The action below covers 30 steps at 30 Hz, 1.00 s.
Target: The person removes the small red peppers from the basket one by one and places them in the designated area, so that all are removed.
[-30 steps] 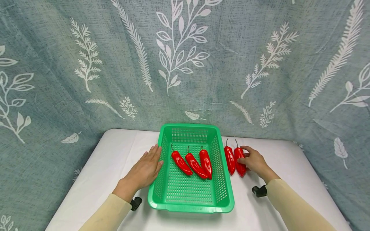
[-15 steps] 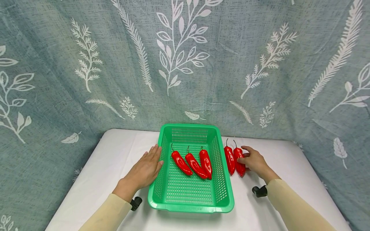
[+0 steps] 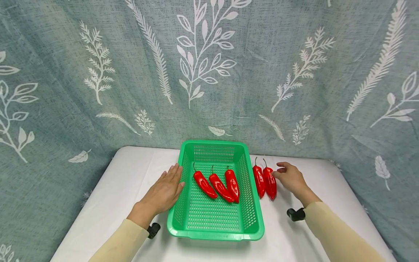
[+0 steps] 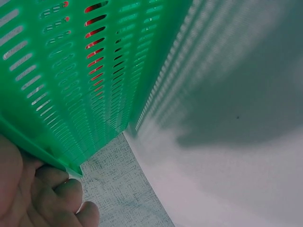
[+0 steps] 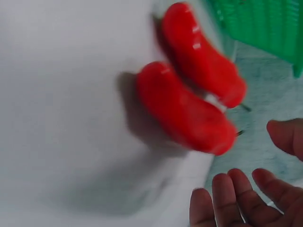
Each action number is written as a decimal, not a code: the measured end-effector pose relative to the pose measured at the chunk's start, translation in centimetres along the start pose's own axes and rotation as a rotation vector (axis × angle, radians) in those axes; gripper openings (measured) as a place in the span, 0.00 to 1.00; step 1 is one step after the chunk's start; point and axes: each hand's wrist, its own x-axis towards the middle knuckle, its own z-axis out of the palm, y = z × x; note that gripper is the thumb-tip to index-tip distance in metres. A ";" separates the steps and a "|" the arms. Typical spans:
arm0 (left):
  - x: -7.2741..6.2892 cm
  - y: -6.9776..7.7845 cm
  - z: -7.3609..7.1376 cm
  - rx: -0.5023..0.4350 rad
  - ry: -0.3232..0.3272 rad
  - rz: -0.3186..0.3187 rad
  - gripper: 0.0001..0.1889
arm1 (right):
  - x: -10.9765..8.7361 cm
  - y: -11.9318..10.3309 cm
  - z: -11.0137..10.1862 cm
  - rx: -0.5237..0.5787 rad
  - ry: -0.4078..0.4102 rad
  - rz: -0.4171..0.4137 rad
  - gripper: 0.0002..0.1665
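Glossy red pepper with a long tapered body and a thin dark stem is lying on the white-topped desk, with a matching red pepper close alongside, between it and the green perforated plastic basket. From the head view I'd have sworn the right hand had its thumb on that first one, since the tip comes right up to its edge. Right wrist feed tells me otherwise: a gap shows between the fingers and both peppers, so they're spread loose and holding nothing. That feed's blurry on my end, and from there the peppers look like stubby rounded blobs. Head view gives the proper shape: shiny, plump by the stem, narrowing to a tip.

Left hand rests along the basket's side, fingers extended, not grasping as far as I can tell. Its wrist feed mostly gets me the outer wall, with bits of red through the slots; it takes the head view to see three red peppers lying inside.
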 end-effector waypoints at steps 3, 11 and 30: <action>0.0 0.0 0.0 -0.001 0.001 -0.003 0.34 | -0.4 -1.2 -0.4 0.001 0.025 -0.024 0.38; 0.0 0.0 0.1 0.000 -0.001 -0.010 0.35 | -2.2 -5.7 -1.3 0.015 0.082 -0.171 0.36; -0.2 0.3 0.0 -0.010 0.016 -0.016 0.34 | -4.4 -17.1 4.4 -0.082 -0.087 -0.446 0.38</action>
